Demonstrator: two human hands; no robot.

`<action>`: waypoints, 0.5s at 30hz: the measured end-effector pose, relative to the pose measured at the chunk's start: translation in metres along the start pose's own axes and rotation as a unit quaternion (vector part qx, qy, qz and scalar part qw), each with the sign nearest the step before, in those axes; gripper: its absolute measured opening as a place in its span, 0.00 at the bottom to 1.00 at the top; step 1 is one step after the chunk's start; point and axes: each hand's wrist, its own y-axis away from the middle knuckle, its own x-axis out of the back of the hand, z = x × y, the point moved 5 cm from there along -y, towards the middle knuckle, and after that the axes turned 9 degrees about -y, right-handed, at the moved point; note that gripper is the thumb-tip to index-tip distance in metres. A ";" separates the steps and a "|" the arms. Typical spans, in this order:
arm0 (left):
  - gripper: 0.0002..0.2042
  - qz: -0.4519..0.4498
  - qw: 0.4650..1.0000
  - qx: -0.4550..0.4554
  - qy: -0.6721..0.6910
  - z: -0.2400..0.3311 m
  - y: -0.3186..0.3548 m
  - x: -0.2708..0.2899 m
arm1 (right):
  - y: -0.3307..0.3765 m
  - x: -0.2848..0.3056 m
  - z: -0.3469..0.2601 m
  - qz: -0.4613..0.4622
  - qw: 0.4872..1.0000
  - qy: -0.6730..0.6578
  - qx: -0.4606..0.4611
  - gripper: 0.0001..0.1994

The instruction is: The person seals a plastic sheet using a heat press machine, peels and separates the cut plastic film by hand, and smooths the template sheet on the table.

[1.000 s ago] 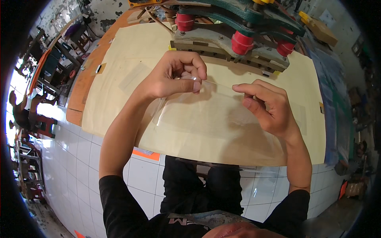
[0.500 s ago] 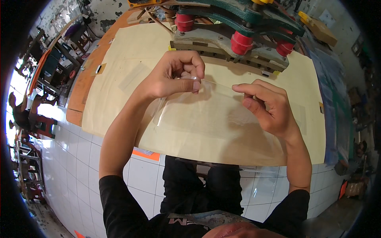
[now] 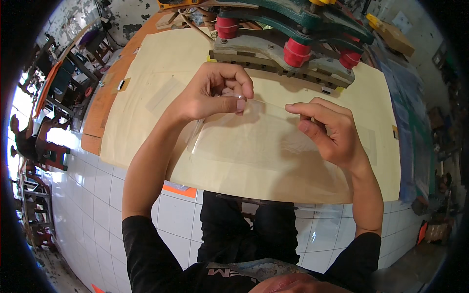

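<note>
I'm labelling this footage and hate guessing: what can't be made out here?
Head view:
Clear sheet: outline lost, transparent against the cream surface.
Left hand: some fingertips hidden behind its thumb.
Right hand: grip unclear, sheet too faint.
Green machine: top cut off by the upper edge.

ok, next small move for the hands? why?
I'd probably firm up the right hand's hold on the clear plastic sheet first: the left hand seems to pinch its far edge, but whether the right really grips it is unclear.
</note>
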 end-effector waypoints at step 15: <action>0.09 -0.022 0.999 -0.030 0.018 -0.002 -0.001 0.001 | 0.000 0.000 -0.003 0.003 1.000 0.001 0.010 0.15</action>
